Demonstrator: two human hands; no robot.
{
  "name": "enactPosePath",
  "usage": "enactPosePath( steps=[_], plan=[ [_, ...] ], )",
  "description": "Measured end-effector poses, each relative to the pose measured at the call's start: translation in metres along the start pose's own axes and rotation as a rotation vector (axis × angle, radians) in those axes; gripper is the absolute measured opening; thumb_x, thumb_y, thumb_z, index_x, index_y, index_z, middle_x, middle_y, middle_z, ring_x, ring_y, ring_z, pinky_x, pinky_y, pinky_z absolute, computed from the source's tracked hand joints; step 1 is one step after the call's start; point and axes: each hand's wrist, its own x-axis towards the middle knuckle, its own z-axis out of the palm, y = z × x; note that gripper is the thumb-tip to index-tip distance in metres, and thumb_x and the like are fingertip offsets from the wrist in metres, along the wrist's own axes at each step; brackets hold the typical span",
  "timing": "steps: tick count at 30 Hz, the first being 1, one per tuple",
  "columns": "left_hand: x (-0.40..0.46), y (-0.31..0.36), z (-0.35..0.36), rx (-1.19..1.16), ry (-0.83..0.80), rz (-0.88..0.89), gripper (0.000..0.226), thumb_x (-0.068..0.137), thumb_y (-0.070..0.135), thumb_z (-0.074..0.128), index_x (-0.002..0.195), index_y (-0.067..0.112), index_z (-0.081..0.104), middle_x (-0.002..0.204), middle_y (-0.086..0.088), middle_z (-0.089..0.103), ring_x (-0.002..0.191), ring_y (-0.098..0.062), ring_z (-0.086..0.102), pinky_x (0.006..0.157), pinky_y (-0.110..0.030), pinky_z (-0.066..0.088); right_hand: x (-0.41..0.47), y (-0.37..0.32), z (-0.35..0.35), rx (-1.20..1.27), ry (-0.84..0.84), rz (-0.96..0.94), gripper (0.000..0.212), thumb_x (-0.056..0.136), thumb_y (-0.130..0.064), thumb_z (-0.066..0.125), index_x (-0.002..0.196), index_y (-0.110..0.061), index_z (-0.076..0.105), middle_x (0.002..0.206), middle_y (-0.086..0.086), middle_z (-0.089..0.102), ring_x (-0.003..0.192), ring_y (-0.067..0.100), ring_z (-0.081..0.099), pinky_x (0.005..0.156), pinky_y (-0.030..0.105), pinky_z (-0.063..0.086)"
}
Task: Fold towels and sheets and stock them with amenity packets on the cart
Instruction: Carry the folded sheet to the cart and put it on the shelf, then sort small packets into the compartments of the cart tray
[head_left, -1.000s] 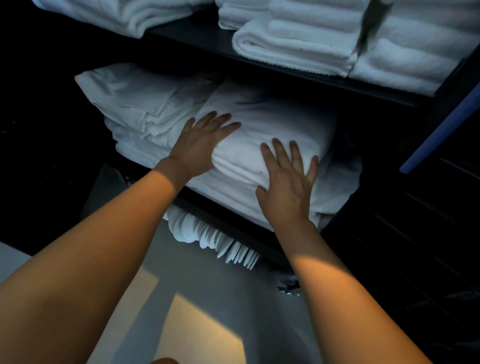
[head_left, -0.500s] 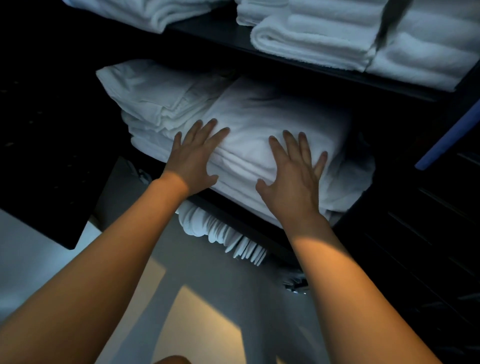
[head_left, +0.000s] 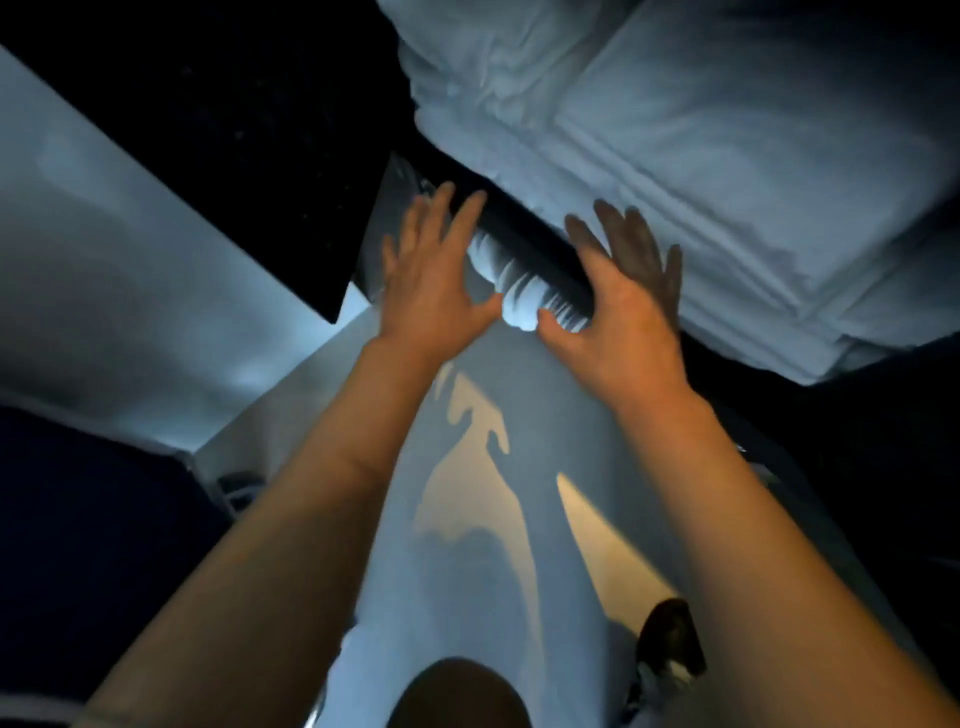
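White sheets: a folded stack of sheets (head_left: 727, 171) lies on the dark cart shelf (head_left: 524, 228), filling it out to the front edge and toward the right corner.
Top sheet: it looks smooth and flat; the ones at the back left are more crumpled.
Small white things: a row of thin white pieces (head_left: 519, 291) stands on edge under the shelf's front edge, showing between the two hands. I cannot tell what they are.
Left hand (head_left: 431, 280): fingers spread wide, palm facing down, holding nothing, out in front of the shelf's front edge.
Right hand (head_left: 623, 301): fingers spread wide too, holding nothing; its fingertips (head_left: 639, 228) are in shadow by the front edge of the sheets. I cannot tell if they touch.
Floor (head_left: 483, 519): pale, with warm patches of light and arm shadows on it.
Shoe (head_left: 670, 639): dark, low down on the floor near the right arm.
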Motion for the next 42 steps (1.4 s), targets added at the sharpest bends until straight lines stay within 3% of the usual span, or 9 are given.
enactPosePath(
  steps=[5, 9, 15, 20, 26, 32, 42],
  plan=[
    [-0.048, 0.043, -0.049, -0.046, -0.063, -0.051, 0.093, 0.079, 0.047, 0.070, 0.160, 0.030, 0.027, 0.167, -0.004, 0.022, 0.155, -0.030, 0.014, 0.119, -0.059, 0.024, -0.051, -0.029, -0.046, 0.072, -0.086, 0.115, 0.084, 0.080, -0.042, 0.075, 0.154, -0.026, 0.040, 0.166, 0.001, 0.027, 0.153, 0.029, 0.021, 0.122, 0.059, 0.016],
    [-0.055, 0.075, -0.110, -0.114, -0.074, -0.068, 0.089, 0.082, 0.046, 0.069, 0.159, 0.032, 0.026, 0.167, -0.001, 0.021, 0.156, -0.028, 0.013, 0.118, -0.062, 0.024, -0.053, -0.063, -0.108, 0.085, -0.111, 0.131, 0.083, 0.083, -0.042, 0.074, 0.155, -0.026, 0.037, 0.167, 0.000, 0.023, 0.154, 0.027, 0.019, 0.122, 0.059, 0.015],
    [-0.041, 0.106, -0.238, -0.142, 0.004, -0.062, 0.086, 0.083, 0.045, 0.068, 0.158, 0.036, 0.027, 0.167, 0.003, 0.021, 0.156, -0.024, 0.011, 0.121, -0.062, 0.020, -0.020, -0.142, -0.207, 0.156, -0.067, 0.107, 0.082, 0.084, -0.042, 0.071, 0.156, -0.030, 0.033, 0.168, -0.008, 0.017, 0.157, 0.020, 0.008, 0.125, 0.056, 0.008],
    [-0.044, 0.107, -0.354, -0.098, 0.063, -0.054, 0.086, 0.083, 0.046, 0.067, 0.159, 0.034, 0.027, 0.167, 0.003, 0.023, 0.155, -0.024, 0.014, 0.120, -0.062, 0.022, 0.008, -0.220, -0.282, 0.166, -0.009, 0.027, 0.081, 0.085, -0.043, 0.071, 0.156, -0.030, 0.034, 0.167, -0.006, 0.020, 0.157, 0.021, 0.011, 0.124, 0.058, 0.013],
    [-0.061, 0.088, -0.484, 0.017, 0.161, -0.091, 0.083, 0.083, 0.050, 0.063, 0.157, 0.032, 0.030, 0.166, 0.000, 0.025, 0.154, -0.028, 0.018, 0.117, -0.063, 0.027, 0.039, -0.317, -0.343, 0.204, 0.025, -0.139, 0.080, 0.086, -0.049, 0.065, 0.156, -0.033, 0.031, 0.167, -0.005, 0.020, 0.156, 0.022, 0.012, 0.125, 0.055, 0.010],
    [-0.097, 0.066, -0.605, 0.117, 0.325, -0.164, 0.071, 0.089, 0.051, 0.057, 0.155, 0.031, 0.036, 0.166, -0.003, 0.026, 0.154, -0.031, 0.019, 0.119, -0.058, 0.026, 0.069, -0.414, -0.393, 0.229, 0.065, -0.342, 0.080, 0.085, -0.044, 0.069, 0.156, -0.027, 0.035, 0.164, 0.001, 0.027, 0.153, 0.027, 0.023, 0.120, 0.058, 0.024],
    [-0.198, 0.061, -0.777, 0.272, 0.613, -0.400, 0.065, 0.087, 0.045, 0.059, 0.148, 0.025, 0.048, 0.161, -0.003, 0.036, 0.149, -0.030, 0.031, 0.114, -0.059, 0.032, 0.058, -0.588, -0.464, 0.410, 0.055, -0.743, 0.078, 0.086, -0.044, 0.070, 0.154, -0.024, 0.038, 0.163, 0.002, 0.030, 0.151, 0.026, 0.026, 0.119, 0.056, 0.030]
  ],
)
